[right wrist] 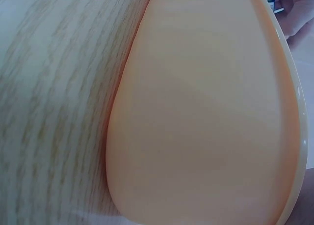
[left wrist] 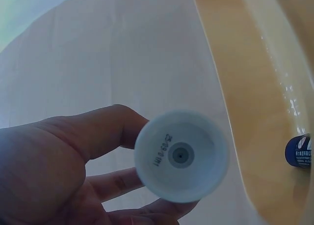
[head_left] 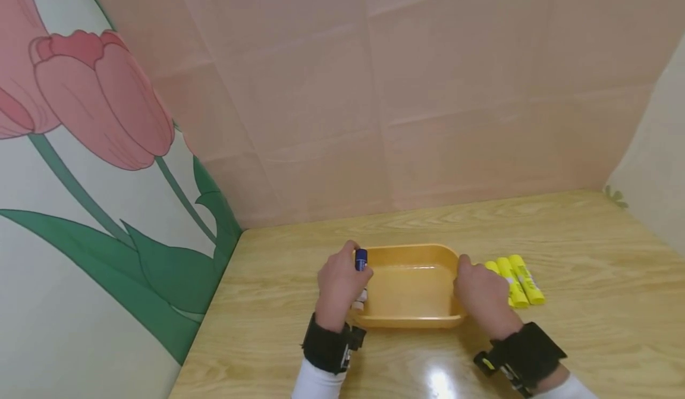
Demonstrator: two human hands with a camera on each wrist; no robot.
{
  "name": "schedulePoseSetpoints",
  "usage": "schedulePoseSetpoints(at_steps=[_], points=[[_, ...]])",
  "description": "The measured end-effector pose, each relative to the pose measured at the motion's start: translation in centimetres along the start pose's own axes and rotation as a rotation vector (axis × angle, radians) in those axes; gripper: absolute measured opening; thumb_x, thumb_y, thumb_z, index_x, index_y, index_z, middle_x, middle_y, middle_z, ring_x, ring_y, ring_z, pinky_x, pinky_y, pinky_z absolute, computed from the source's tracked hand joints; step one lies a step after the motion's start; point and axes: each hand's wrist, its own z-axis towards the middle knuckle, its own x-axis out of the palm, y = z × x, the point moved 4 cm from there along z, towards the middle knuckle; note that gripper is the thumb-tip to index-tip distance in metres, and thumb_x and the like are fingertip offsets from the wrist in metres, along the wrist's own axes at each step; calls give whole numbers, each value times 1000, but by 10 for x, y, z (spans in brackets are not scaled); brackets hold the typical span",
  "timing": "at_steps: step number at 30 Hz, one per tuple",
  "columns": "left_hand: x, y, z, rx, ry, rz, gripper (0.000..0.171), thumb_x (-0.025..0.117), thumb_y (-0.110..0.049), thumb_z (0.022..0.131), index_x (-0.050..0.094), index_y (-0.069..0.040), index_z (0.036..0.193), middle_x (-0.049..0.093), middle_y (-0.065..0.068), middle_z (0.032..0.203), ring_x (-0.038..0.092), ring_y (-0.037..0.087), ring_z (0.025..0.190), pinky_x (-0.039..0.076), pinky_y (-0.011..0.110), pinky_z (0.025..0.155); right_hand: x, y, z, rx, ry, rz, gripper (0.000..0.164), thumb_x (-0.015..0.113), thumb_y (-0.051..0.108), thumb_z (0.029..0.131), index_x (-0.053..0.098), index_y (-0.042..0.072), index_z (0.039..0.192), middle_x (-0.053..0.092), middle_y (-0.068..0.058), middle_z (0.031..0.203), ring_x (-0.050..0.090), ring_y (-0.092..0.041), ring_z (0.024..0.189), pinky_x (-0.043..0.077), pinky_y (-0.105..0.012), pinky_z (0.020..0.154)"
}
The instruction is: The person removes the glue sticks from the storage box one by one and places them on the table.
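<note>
My left hand point(head_left: 341, 277) grips a glue stick at the tray's left side. In the left wrist view, the white round base of that glue stick point(left wrist: 181, 156) faces the camera, with thumb and fingers around it. A dark blue cap point(head_left: 361, 259) shows beside the left fingers in the head view; whether it is on the held stick, I cannot tell. A dark blue printed end point(left wrist: 299, 151) lies inside the tray in the left wrist view. My right hand point(head_left: 484, 292) holds the right rim of the yellow-orange tray point(head_left: 412, 321); its fingers are hidden in the right wrist view.
Several yellow sticks point(head_left: 527, 280) lie side by side on the wood-grain table point(head_left: 599, 304), just right of my right hand and partly behind it. A pinkish sheet point(head_left: 428, 119) covers the back, and a tulip-patterned panel point(head_left: 107, 107) borders the left side.
</note>
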Motion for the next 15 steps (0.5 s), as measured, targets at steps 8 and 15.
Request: schedulePoseSetpoints(at_steps=[8,15], points=[[0,1,1,-13,17,-4,48,73,-28,88,57,-19,133,71,7,102,58,16,70,44,29,57,-1,1,0,-9,-10,-6,18,56,9,92,47,-6,98,54,-19,68,55,-30,54,44,-42,43],[-3,1,-1,-37,50,-18,48,72,-27,91,56,-18,135,70,9,101,58,16,68,45,29,57,-1,-1,0,2,9,5,19,55,10,93,47,-6,99,54,-19,68,55,-31,55,45,-43,44]])
